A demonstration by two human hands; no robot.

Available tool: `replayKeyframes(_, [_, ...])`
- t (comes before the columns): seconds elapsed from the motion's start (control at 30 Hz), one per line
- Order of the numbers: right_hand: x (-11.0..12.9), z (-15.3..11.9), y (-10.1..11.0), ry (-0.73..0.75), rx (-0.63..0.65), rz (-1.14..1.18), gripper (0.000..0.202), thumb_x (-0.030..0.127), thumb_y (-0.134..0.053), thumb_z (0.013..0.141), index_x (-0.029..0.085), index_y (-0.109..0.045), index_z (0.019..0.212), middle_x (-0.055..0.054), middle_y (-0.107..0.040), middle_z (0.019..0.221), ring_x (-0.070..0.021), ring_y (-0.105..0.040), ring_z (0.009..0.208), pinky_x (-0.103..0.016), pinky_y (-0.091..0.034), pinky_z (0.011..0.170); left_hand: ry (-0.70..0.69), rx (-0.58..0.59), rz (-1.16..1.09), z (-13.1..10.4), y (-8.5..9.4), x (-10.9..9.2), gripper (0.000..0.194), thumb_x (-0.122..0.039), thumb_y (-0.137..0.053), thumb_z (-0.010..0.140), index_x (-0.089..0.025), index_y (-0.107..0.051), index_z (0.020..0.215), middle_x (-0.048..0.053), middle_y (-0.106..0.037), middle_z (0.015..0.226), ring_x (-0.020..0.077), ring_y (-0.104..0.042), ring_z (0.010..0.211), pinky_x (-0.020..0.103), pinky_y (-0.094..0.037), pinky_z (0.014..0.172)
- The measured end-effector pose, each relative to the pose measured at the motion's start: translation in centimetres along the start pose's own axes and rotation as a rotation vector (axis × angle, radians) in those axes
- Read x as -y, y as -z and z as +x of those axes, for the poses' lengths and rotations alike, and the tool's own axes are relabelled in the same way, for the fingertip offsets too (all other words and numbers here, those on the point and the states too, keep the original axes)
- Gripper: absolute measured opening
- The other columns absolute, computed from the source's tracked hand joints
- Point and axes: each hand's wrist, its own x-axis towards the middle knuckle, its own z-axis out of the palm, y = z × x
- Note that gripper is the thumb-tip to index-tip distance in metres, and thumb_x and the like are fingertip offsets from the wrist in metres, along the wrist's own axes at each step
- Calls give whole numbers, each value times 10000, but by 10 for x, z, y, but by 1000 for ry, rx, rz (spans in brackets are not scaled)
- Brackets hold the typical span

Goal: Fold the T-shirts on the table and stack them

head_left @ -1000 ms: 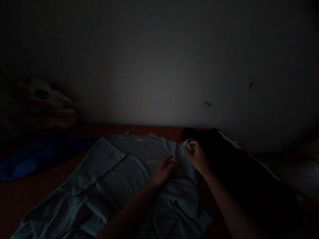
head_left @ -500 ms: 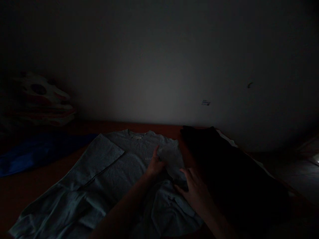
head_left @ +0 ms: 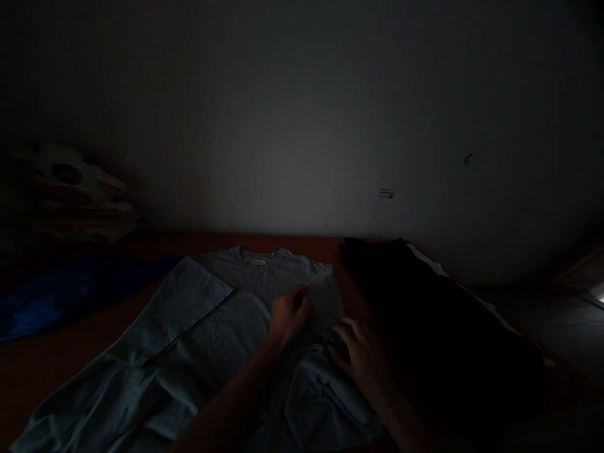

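Note:
A grey T-shirt (head_left: 255,302) lies spread on a reddish-brown surface, its collar with a label toward the wall. Its left sleeve is laid flat, while the lower part is wrinkled and bunched. My left hand (head_left: 290,314) is closed on the edge of the right sleeve, near the middle of the chest. To its right, my right hand (head_left: 353,349) has its fingers curled round the lower edge of that sleeve. The fingertips are dim and partly lost in shadow.
Black folded cloth (head_left: 438,333) lies on the right, with a white edge behind it. Blue fabric (head_left: 70,289) is on the left, below a white and red patterned object (head_left: 80,192). A pale wall (head_left: 292,126) with a small label (head_left: 386,194) stands behind.
My left hand's outstretched finger has curled in, and the hand has closed on the sleeve. My right hand's fingers have drawn in slightly. The view has shifted a little.

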Motion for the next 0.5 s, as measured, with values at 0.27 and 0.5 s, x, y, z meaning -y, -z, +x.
replayKeyframes(0.27, [-11,-4,-9,-59,-41,111,178,356,-597,920,256,-741,949,-78,-706,1088,-256,-675,1033,-408,-552,914,-197,-126,221,15,10,0,277,-325,-586,881,-243,-704,1118,69,-697,1013,225,-639,963,331,-502,917])
replayKeyframes(0.5, [-6,-2,-5,-80,-36,130,140,289,-606,905,253,-737,936,-84,-705,1073,-257,-670,1025,-399,-538,900,-1,90,505,98,-29,-3,250,-345,-561,925,-183,-752,925,116,-760,1004,251,-702,990,316,-504,897])
